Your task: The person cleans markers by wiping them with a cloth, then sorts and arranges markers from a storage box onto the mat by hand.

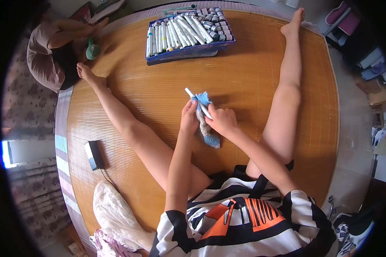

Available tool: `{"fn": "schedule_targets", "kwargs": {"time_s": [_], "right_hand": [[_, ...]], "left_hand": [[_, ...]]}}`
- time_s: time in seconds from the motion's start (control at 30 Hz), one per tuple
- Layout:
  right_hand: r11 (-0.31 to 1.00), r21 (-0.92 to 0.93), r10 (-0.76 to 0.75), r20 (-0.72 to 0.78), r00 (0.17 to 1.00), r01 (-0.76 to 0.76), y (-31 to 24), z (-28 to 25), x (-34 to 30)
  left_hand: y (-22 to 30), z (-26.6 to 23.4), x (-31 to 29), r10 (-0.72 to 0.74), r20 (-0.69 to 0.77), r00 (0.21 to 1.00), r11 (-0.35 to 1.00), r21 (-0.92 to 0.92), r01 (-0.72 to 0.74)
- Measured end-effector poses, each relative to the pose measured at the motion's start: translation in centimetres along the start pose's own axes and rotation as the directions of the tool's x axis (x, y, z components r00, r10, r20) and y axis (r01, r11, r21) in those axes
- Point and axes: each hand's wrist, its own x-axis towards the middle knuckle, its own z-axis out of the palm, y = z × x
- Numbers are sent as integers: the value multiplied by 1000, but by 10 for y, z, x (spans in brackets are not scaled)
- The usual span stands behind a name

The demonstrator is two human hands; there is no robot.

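Between my two hands, a white marker pen [189,92] slants from upper left to lower right. A blue and grey cloth [211,140] is bunched against its middle and hangs down below my fingers. My left hand [188,118] is closed, its thumb pressing the cloth onto the pen. My right hand [221,121] is closed round the pen's lower right end; its fingertips are partly hidden. Beyond my hands stands a blue tray [188,53] with a row of white markers [176,32] and several small dark-lidded bottles [221,30].
I sit on a brown slatted mat [244,77], my legs spread either side. A dark box [94,155] with a cord lies at left, near white cloth [116,205]. Another person [51,55] sits at the far left beside a green object [92,50].
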Motion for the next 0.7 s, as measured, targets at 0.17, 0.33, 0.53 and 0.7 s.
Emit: {"fn": "schedule_targets", "kwargs": {"time_s": [0.17, 0.33, 0.53, 0.7], "right_hand": [[613, 769, -22, 248, 968, -183, 14, 5, -2], [138, 883, -41, 457, 889, -448, 14, -5, 1], [290, 898, 43, 334, 942, -331, 18, 0, 2], [367, 885, 138, 252, 958, -285, 14, -6, 2]], "left_hand": [[4, -5, -4, 0, 122, 993, 1000, -25, 3], [6, -1, -6, 31, 14, 999, 999, -10, -31], [18, 9, -9, 131, -87, 988, 979, 172, -114], [23, 15, -15, 305, -2, 952, 764, 598, -244]]}}
